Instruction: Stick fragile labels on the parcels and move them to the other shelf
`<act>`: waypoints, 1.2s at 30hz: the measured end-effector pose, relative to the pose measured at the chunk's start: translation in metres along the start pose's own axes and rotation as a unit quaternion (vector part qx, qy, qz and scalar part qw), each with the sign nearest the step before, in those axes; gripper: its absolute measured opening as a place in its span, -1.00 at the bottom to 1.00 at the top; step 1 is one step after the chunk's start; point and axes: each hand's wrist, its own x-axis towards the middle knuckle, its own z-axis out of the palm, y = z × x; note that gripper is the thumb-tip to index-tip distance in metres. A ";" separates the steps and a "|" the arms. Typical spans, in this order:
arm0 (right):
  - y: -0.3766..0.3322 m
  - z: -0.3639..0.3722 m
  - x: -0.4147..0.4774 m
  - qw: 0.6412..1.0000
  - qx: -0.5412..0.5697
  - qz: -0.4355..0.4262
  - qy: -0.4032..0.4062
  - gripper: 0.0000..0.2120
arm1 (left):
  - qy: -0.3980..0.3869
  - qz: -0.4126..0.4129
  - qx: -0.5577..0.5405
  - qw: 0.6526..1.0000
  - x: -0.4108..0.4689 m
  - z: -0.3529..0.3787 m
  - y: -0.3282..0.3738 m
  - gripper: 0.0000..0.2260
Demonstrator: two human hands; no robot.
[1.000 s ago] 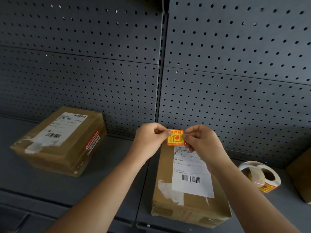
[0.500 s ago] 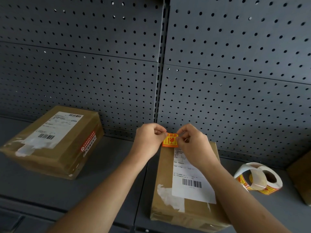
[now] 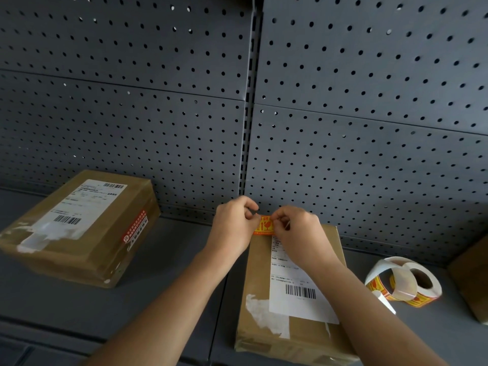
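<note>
A brown cardboard parcel with a white shipping label lies on the grey shelf in front of me. My left hand and my right hand pinch an orange fragile label between them by its two side edges, low over the parcel's far end. A second parcel rests on the left shelf, with a red sticker on its right side. A roll of fragile labels lies to the right of the near parcel.
A grey pegboard wall backs the shelf, with a slotted upright post at the centre. The corner of another cardboard box shows at the far right. The shelf's front edge runs along the bottom.
Both hands have carried the label down and away from me, toward the parcel's far end. My view has shifted slightly, so the left parcel sits lower in the frame.
</note>
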 end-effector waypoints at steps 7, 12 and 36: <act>0.003 0.001 -0.001 1.000 -0.007 -0.012 0.011 -0.85 | 0.004 0.006 -0.001 1.000 -0.001 0.000 0.000 -0.86; 0.003 0.001 -0.001 1.000 0.000 -0.012 0.011 -0.86 | 0.005 0.005 -0.003 1.000 -0.001 0.001 -0.001 -0.88; 0.004 0.004 -0.006 0.980 -0.186 0.058 -0.045 -0.50 | -0.066 -0.189 -0.260 0.945 -0.028 0.022 -0.003 -0.79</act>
